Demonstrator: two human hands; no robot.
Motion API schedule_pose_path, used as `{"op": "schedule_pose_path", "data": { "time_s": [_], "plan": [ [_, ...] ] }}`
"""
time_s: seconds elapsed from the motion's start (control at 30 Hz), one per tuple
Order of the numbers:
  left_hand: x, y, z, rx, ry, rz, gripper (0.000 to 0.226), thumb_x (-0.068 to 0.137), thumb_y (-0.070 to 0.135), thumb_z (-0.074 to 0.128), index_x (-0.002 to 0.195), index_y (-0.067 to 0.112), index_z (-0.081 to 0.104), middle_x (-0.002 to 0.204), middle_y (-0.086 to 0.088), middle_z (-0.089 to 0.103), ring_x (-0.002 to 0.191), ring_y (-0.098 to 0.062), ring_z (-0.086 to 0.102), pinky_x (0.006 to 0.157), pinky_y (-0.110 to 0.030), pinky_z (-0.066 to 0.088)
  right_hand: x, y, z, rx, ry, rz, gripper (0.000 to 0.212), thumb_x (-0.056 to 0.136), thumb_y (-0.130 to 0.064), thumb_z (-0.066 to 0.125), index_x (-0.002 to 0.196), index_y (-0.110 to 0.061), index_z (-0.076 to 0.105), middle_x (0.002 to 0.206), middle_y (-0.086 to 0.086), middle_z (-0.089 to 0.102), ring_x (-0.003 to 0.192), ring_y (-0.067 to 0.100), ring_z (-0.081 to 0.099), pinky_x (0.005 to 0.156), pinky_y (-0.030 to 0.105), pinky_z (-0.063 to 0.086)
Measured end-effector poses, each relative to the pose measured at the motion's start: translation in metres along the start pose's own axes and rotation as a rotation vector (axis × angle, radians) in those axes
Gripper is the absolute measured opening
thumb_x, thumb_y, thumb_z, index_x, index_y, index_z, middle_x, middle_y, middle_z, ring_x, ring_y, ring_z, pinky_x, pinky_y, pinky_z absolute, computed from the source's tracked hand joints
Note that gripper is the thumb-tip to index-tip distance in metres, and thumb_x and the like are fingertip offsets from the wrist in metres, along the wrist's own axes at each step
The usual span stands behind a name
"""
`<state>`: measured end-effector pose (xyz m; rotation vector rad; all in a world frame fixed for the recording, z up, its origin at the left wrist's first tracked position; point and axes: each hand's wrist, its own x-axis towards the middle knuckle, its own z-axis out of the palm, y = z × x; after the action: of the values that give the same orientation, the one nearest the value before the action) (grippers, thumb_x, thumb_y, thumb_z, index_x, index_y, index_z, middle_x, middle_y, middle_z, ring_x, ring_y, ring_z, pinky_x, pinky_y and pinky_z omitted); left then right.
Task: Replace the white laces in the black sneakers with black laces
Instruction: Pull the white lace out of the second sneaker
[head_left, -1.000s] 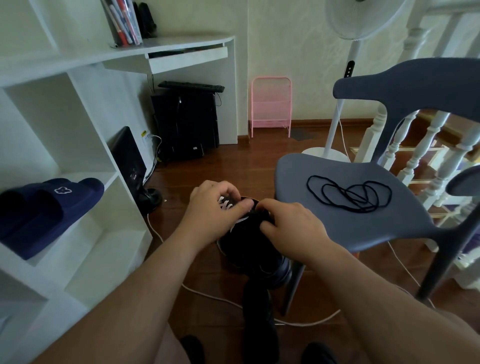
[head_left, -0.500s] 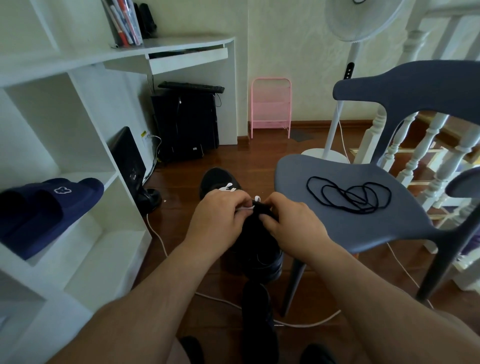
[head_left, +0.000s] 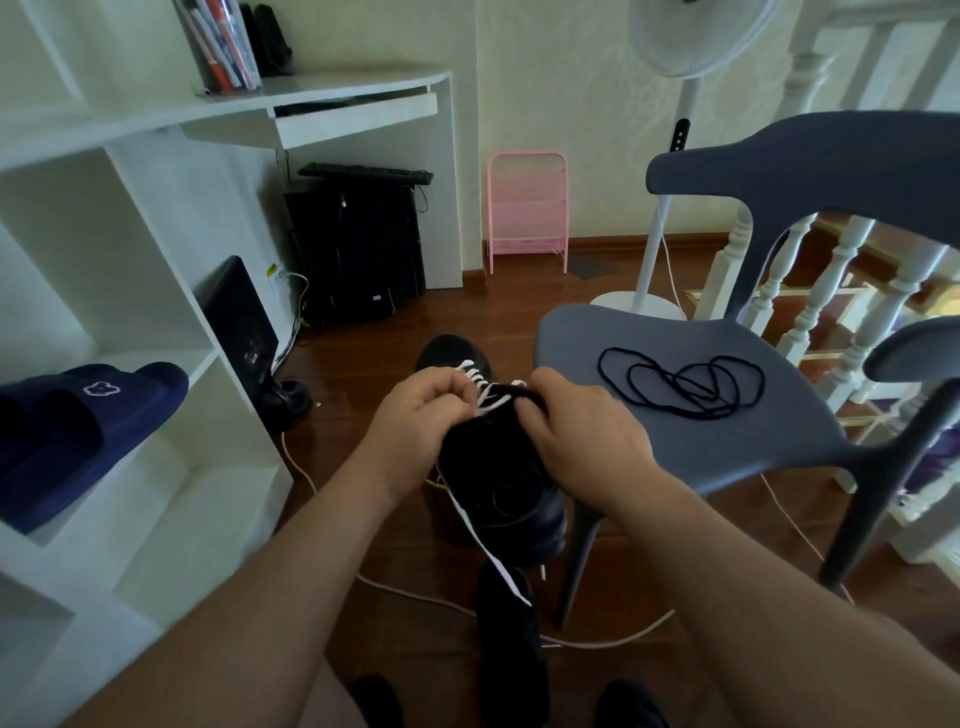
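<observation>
I hold a black sneaker (head_left: 498, 483) in the air in front of me, heel toward me, toe pointing away. My left hand (head_left: 415, 421) pinches its white lace (head_left: 491, 402) near the top eyelets. On the sneaker's right side, my right hand (head_left: 576, 431) grips the upper, fingers curled at the tongue. A loose end of white lace hangs down below the shoe. The black laces (head_left: 685, 387) lie coiled on the grey chair seat (head_left: 623, 332) to the right. A second black sneaker (head_left: 511, 654) stands on the floor below.
A white shelf unit (head_left: 171, 467) with navy slippers (head_left: 78, 431) stands at the left. A white cable (head_left: 597, 642) runs across the wooden floor. A fan stand (head_left: 654, 270), a pink rack (head_left: 527, 213) and a stair railing (head_left: 831, 291) are behind the chair.
The sneaker's toe has come into view beyond my hands. A length of white lace has come loose and now hangs below the shoe. Both hands moved slightly toward me.
</observation>
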<state>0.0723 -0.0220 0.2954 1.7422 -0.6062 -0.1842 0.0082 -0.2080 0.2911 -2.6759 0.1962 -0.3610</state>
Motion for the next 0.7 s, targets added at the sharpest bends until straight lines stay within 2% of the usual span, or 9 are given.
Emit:
{"op": "schedule_pose_path", "data": {
  "time_s": [0.03,0.1,0.13,0.27,0.33,0.43,0.5,0.6,0.7],
  "plan": [
    [-0.001,-0.002,0.001,0.177,0.036,0.010,0.011,0.082,0.036,0.060,0.076,0.029,0.067,0.090,0.016,0.064,0.088,-0.005,0.060,0.081,-0.025,0.045,-0.002,-0.003,0.001,-0.015,0.009,-0.017,0.025,0.105,-0.051,0.038,0.092,-0.031,0.043,0.074,-0.005,0.055,0.065,0.022,0.053,0.049,0.032,0.032],
    [-0.002,-0.007,0.005,0.504,0.099,0.083,0.019,0.087,0.054,0.063,0.089,0.037,0.072,0.097,0.020,0.061,0.097,0.004,0.057,0.079,-0.010,0.039,-0.005,-0.007,0.005,-0.030,0.019,-0.032,0.027,0.106,-0.051,0.038,0.088,-0.031,0.039,0.071,-0.006,0.052,0.060,0.018,0.049,0.047,0.031,0.027],
    [-0.002,-0.008,0.009,0.579,0.131,0.116,0.017,0.089,0.052,0.066,0.093,0.037,0.072,0.099,0.020,0.059,0.099,0.006,0.055,0.078,-0.008,0.037,-0.005,-0.008,0.006,-0.041,0.015,-0.031,0.028,0.106,-0.051,0.038,0.087,-0.031,0.037,0.070,-0.006,0.051,0.060,0.018,0.048,0.047,0.031,0.027],
    [-0.005,-0.009,0.011,0.600,0.221,0.168,0.010,0.099,0.035,0.070,0.096,0.029,0.077,0.101,0.020,0.055,0.098,0.005,0.054,0.079,-0.007,0.036,-0.006,-0.010,0.010,-0.066,0.006,-0.038,0.028,0.107,-0.050,0.036,0.087,-0.030,0.036,0.069,-0.005,0.051,0.059,0.020,0.049,0.046,0.031,0.028],
    [-0.007,-0.002,0.009,0.600,0.204,0.207,0.013,0.097,0.029,0.070,0.086,0.031,0.075,0.102,0.020,0.055,0.100,0.000,0.055,0.081,-0.012,0.041,-0.005,-0.009,0.011,-0.060,0.025,-0.013,0.027,0.107,-0.050,0.036,0.088,-0.030,0.039,0.070,-0.005,0.053,0.059,0.020,0.050,0.047,0.031,0.029],
    [-0.013,0.012,0.008,0.218,0.063,0.158,0.025,0.077,0.014,0.059,0.057,0.030,0.061,0.098,0.019,0.059,0.097,-0.001,0.058,0.079,-0.016,0.048,0.002,-0.003,0.006,0.008,0.021,0.059,0.022,0.107,-0.047,0.037,0.093,-0.031,0.044,0.075,-0.003,0.057,0.065,0.022,0.054,0.050,0.034,0.036],
    [-0.015,0.016,0.004,0.036,-0.012,0.108,0.025,0.069,0.012,0.053,0.051,0.029,0.058,0.091,0.018,0.061,0.094,-0.001,0.057,0.081,-0.016,0.047,0.005,0.001,0.003,0.026,0.032,0.050,0.022,0.106,-0.046,0.038,0.091,-0.031,0.043,0.074,-0.003,0.057,0.066,0.023,0.055,0.050,0.034,0.036],
    [-0.012,0.007,0.002,0.319,0.082,0.135,0.028,0.089,0.027,0.055,0.066,0.032,0.070,0.092,0.015,0.063,0.104,-0.009,0.055,0.089,-0.028,0.043,0.001,-0.002,0.003,-0.012,0.058,-0.008,0.022,0.106,-0.046,0.037,0.089,-0.033,0.038,0.069,-0.005,0.054,0.061,0.018,0.051,0.047,0.033,0.028],
    [-0.006,0.000,0.007,0.550,0.219,0.102,0.024,0.101,0.044,0.061,0.094,0.034,0.081,0.098,0.018,0.056,0.105,-0.008,0.047,0.085,-0.016,0.033,-0.003,-0.010,0.007,-0.029,0.053,-0.049,0.021,0.107,-0.048,0.037,0.093,-0.033,0.039,0.068,-0.007,0.052,0.060,0.017,0.050,0.047,0.033,0.028]
  ]
}}
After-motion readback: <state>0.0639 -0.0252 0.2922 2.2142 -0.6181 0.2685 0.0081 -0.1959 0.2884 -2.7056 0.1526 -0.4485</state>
